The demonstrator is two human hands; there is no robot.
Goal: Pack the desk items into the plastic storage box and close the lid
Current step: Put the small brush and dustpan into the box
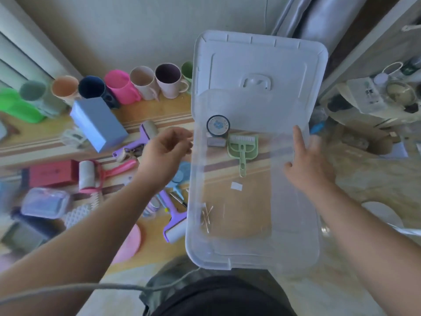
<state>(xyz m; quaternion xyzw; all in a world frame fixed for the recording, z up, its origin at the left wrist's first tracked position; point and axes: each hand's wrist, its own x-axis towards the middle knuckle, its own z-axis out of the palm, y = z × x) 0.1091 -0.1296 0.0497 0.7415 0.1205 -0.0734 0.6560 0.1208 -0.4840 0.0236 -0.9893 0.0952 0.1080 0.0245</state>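
Note:
A clear plastic storage box (296,236) stands open in front of me, its white lid (257,60) leaning upright behind it. Inside lie a round tape roll (218,125), a small grey block (216,141), a green mini dustpan with brush (243,148) and some cotton swabs (206,216). My left hand (167,150) hovers just left of the box wall, fingers loosely curled and holding nothing. My right hand (306,163) rests open against the box's right wall, fingers spread.
Left of the box lie a blue box (98,123), a red box (53,173), lint rollers in purple (145,135) and pink (91,176), and a lidded container (46,202). A row of coloured cups (118,86) lines the wall. Cluttered shelves (376,94) stand right.

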